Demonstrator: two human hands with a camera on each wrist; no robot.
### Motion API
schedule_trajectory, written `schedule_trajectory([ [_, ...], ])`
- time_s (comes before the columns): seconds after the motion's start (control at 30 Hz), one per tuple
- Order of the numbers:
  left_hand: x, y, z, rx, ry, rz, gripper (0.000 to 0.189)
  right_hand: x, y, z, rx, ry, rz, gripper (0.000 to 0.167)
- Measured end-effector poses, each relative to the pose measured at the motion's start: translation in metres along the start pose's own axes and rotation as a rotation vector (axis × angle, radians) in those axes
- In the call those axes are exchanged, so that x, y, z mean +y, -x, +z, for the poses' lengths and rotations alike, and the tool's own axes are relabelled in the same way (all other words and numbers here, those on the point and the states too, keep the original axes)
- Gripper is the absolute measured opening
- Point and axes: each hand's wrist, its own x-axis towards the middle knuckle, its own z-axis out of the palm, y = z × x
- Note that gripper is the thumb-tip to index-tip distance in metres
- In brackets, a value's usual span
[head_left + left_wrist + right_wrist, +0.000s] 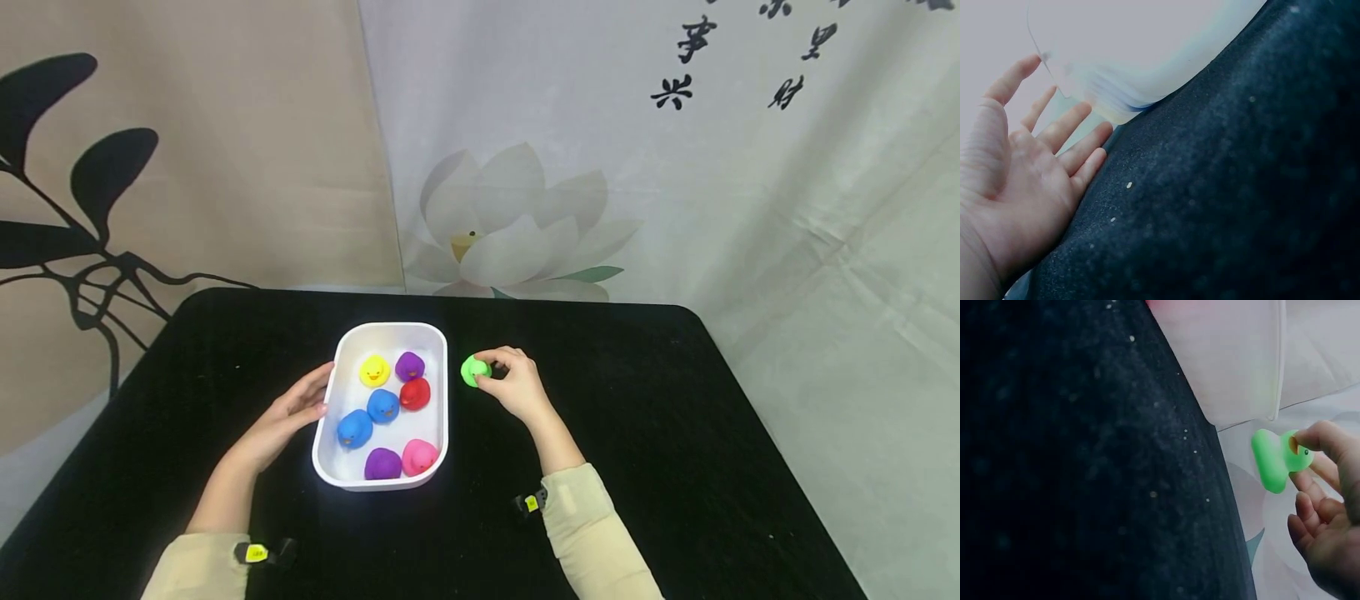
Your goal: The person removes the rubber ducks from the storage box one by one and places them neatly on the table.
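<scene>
A white tray point(381, 327) stands on the black table, holding several rubber ducks: a yellow duck point(374, 372), a red duck point(415, 394), a pink duck point(419, 457), and purple and blue ones. At the tray's left side, my left hand point(281, 421) touches the wall with its fingers extended; the left wrist view shows the open palm and spread fingers. Just right of the tray, my right hand point(517, 387) pinches a green rubber duck point(475, 370) between thumb and fingers. In the right wrist view the green duck point(1269, 464) hangs by its head from the fingertips.
The black cloth-covered table point(652, 467) extends around the tray, with rounded far corners. Behind it hangs a pale curtain point(555, 100) printed with a lotus, leaves and dark characters. Both forearms wear a beige sleeve point(600, 533) with a small wrist device.
</scene>
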Motion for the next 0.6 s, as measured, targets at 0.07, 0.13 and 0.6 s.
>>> schedule_trajectory([
  [0.07, 0.000, 0.000, 0.000, 0.001, -0.002, -0.001, 0.062, 0.002, 0.000, 0.001, -0.007, 0.003, 0.006, 0.028],
  [0.13, 0.001, 0.000, 0.001, 0.001, -0.004, -0.001, 0.062, 0.004, -0.001, 0.002, -0.013, 0.008, 0.007, 0.028],
  [0.6, 0.002, 0.000, 0.001, 0.004, -0.010, -0.010, 0.063, 0.016, -0.003, 0.006, -0.077, 0.004, 0.078, 0.028],
])
